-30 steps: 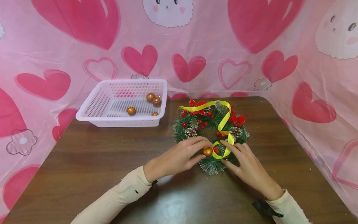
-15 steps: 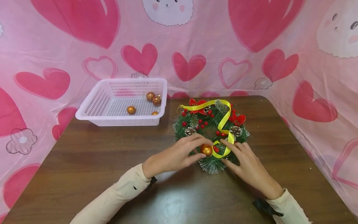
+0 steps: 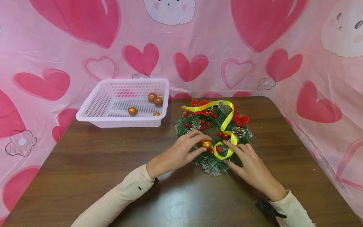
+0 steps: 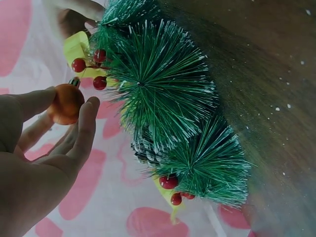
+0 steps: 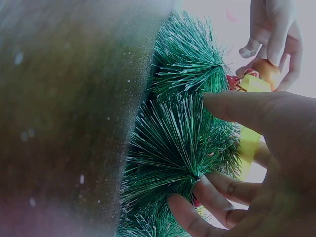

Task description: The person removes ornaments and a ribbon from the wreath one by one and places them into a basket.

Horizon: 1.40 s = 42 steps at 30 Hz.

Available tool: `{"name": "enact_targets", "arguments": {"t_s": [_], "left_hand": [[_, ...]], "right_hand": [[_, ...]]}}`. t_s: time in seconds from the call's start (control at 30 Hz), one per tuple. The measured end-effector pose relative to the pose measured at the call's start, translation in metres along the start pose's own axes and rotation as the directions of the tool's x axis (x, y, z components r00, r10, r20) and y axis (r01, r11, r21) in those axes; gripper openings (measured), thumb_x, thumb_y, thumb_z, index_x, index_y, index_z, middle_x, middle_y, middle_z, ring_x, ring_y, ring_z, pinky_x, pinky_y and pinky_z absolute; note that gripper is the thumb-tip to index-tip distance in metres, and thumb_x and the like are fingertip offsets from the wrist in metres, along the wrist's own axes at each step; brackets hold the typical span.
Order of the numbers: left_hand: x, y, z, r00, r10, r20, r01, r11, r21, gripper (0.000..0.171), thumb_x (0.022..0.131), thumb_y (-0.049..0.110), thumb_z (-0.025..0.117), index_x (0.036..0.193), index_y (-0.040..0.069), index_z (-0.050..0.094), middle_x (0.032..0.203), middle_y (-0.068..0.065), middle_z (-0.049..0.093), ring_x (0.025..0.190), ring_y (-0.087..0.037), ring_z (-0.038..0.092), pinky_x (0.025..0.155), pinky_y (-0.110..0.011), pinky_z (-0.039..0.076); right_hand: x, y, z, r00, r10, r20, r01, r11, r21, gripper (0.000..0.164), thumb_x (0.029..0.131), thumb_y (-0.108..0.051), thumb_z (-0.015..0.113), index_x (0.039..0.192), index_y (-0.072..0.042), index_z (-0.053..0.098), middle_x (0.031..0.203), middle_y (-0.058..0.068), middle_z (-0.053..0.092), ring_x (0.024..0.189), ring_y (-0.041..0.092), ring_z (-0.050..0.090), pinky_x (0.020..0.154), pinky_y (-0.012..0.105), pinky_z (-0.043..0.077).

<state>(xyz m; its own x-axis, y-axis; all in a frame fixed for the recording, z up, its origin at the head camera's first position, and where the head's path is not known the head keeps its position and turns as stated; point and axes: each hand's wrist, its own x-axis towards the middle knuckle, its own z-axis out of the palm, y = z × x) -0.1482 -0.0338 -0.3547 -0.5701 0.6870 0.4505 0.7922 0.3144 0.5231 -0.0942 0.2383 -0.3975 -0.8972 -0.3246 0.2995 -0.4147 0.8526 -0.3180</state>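
Observation:
My left hand pinches a gold Christmas bauble between thumb and fingers, just above the near left part of a green wreath. In the left wrist view the bauble's metal cap points toward red berries on the wreath. A yellow ribbon winds over the wreath and curls into a loop beside the bauble. My right hand rests on the wreath's near right side, fingers spread and touching the needles by the ribbon loop. The right wrist view shows its thumb and fingers apart on the greenery.
A white plastic basket stands at the back left of the wooden table and holds several gold baubles. Red flowers and pinecones decorate the wreath. A pink heart-print cloth hangs behind.
My left hand has moved the bauble slightly up and left, away from the ribbon loop, and turned it. Red berries now show beside it. The right hand stays where it was.

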Motion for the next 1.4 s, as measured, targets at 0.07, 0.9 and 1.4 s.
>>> {"name": "enact_targets", "arguments": {"t_s": [0.07,0.9,1.4], "left_hand": [[0.0,-0.001,0.0,1.0,-0.007,-0.009,0.007,1.0,-0.009,0.031,0.098,0.017,0.064,0.128,0.012,0.061,0.118,-0.001,0.059,0.1,-0.007,0.058,0.079,-0.02,0.053],[0.001,-0.001,-0.013,0.986,0.043,-0.162,-0.032,0.997,0.068,0.032,0.096,0.017,0.068,0.126,0.008,0.063,0.12,-0.003,0.061,0.107,-0.009,0.06,0.088,-0.024,0.053],[0.001,0.001,-0.028,0.998,0.039,-0.044,-0.037,0.998,0.06,0.033,0.093,0.015,0.071,0.125,0.009,0.064,0.118,-0.002,0.061,0.099,-0.009,0.059,0.082,-0.028,0.054]], "right_hand": [[0.0,0.0,0.0,1.0,-0.001,-0.001,0.001,1.0,-0.001,0.075,0.08,-0.029,0.084,0.146,-0.023,0.05,0.106,0.008,0.062,0.093,0.022,0.047,0.07,0.044,0.052],[-0.001,-0.001,0.001,1.0,0.012,0.013,-0.012,1.0,-0.005,0.073,0.082,-0.031,0.082,0.147,-0.026,0.048,0.107,0.007,0.062,0.091,0.02,0.045,0.067,0.038,0.048],[-0.001,0.0,0.001,1.0,0.016,-0.011,-0.016,1.0,0.013,0.078,0.082,-0.032,0.083,0.15,-0.022,0.045,0.11,0.01,0.065,0.092,0.02,0.046,0.07,0.042,0.05]]}}
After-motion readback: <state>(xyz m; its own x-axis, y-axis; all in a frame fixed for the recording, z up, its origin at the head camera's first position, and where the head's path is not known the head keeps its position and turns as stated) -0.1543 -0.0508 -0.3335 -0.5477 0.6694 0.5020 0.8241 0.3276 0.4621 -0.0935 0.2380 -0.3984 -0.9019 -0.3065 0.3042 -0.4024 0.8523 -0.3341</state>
